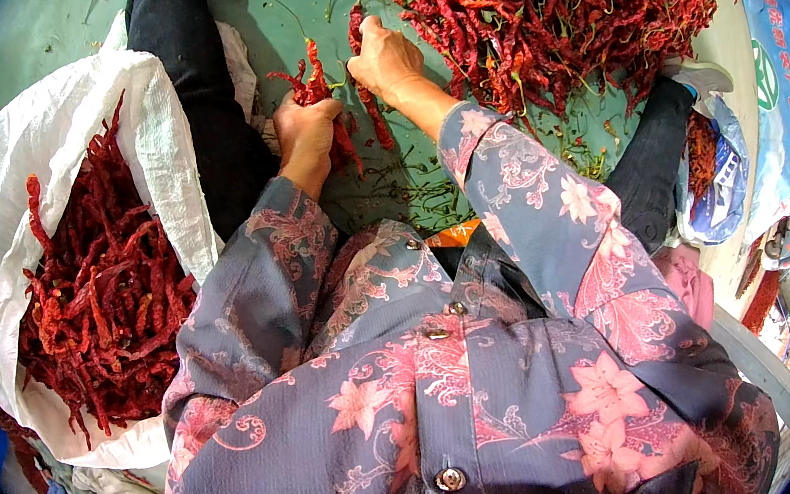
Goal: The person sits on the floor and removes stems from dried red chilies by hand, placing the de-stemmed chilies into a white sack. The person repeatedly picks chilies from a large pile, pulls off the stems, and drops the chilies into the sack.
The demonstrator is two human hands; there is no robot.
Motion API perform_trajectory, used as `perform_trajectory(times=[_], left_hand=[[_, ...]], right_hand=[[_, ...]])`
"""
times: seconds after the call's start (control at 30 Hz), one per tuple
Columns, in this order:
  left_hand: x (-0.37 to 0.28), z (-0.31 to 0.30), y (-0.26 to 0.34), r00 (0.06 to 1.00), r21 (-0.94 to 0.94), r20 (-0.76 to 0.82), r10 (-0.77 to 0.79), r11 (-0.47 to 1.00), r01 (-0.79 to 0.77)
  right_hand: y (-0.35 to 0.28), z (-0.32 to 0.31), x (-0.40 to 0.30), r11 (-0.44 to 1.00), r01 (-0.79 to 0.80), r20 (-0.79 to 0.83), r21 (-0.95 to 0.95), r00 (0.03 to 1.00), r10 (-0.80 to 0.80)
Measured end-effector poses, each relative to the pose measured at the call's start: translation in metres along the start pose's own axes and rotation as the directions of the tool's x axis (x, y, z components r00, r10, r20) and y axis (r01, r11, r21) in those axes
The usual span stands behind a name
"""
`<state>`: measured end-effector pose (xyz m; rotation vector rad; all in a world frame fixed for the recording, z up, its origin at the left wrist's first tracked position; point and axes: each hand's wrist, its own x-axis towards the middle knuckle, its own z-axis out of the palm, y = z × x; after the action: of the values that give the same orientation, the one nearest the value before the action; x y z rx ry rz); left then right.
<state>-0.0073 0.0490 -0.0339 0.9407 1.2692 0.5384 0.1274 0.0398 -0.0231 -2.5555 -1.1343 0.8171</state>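
My left hand (307, 132) is closed around a small bunch of dried red chili peppers (318, 89), their ends sticking out above and below the fist. Just right of it, my right hand (385, 59) pinches one long dried chili pepper (375, 117) that hangs down beside the fingers. A large heap of dried red chilies (558, 4), some with green stems, lies beyond and to the right of my right hand. On the green surface (358, 203) below both hands are scattered loose stems (432, 185).
At the left stands an open white woven sack (159, 128) filled with destemmed-looking dried chilies (101, 311). My dark-trousered legs spread to either side. On the right are a blue and white plastic bag (724, 193) holding reddish bits and a blue printed sheet (779, 71).
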Motion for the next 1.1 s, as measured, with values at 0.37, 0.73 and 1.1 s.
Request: perform_trajectory(times=[0.37,0.73,1.1], left_hand=[[0.002,0.003,0.009,0.989,-0.302,0.133,-0.061,0.948,0.099],[0.001,-0.001,0.007,0.963,-0.334,0.257,-0.082,0.928,0.168],[-0.018,0.002,0.016,0.888,-0.419,0.431,-0.162,0.835,0.356]], right_hand=[[0.024,-0.01,-0.03,0.942,0.29,0.132,0.171,0.94,-0.314],[0.026,-0.031,-0.04,0.897,0.324,0.052,0.301,0.934,-0.354],[0.002,-0.036,-0.027,0.681,-0.063,0.208,0.729,0.969,-0.134]])
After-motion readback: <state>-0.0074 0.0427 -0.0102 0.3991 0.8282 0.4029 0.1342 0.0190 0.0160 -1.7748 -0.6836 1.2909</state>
